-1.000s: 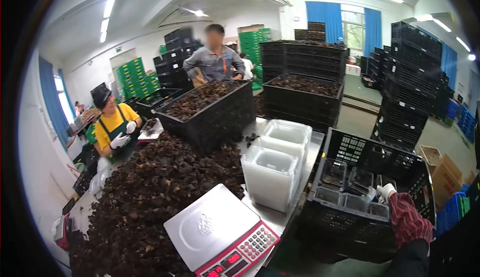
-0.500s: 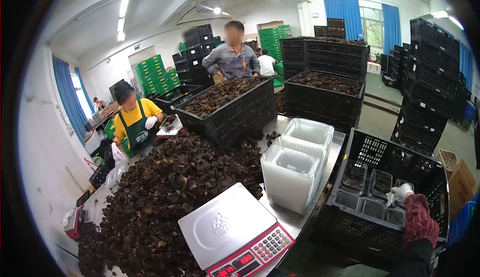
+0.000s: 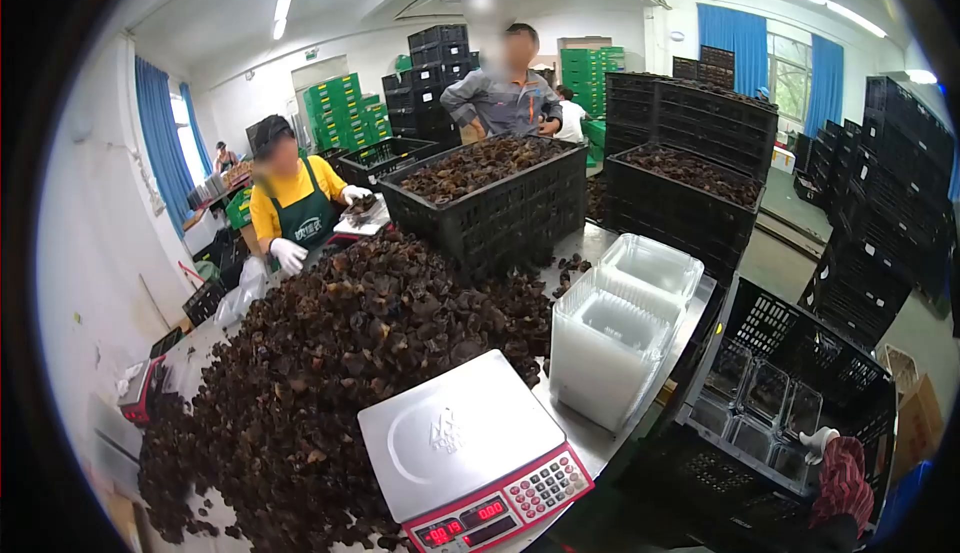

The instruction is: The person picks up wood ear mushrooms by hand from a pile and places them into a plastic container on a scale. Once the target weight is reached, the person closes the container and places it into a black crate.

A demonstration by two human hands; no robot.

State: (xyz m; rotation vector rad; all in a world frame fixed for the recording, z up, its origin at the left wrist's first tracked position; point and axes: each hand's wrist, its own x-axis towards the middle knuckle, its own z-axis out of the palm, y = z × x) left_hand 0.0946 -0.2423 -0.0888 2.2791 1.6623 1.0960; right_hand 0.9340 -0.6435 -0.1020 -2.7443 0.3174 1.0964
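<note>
My right hand, in a white glove with a red patterned sleeve, is low in a black crate at the right. Its fingers are apart and touch or hover at the edge of a clear plastic box; the contact is partly hidden. Several more clear boxes sit in rows in that crate. My left hand is out of view. On the metal table, a red and white scale with a bare plate stands before a large heap of dark dried wood ear mushrooms.
Nested clear plastic boxes stand beside the scale. Black crates of mushrooms stand behind. Across the table, a person in a yellow shirt and green apron works at another scale; a person in grey stands behind. Tall crate stacks line the right.
The view has swung left, so the table scene sits further right. My right hand has moved toward the near end of the crate, from the far boxes to a nearer one.
</note>
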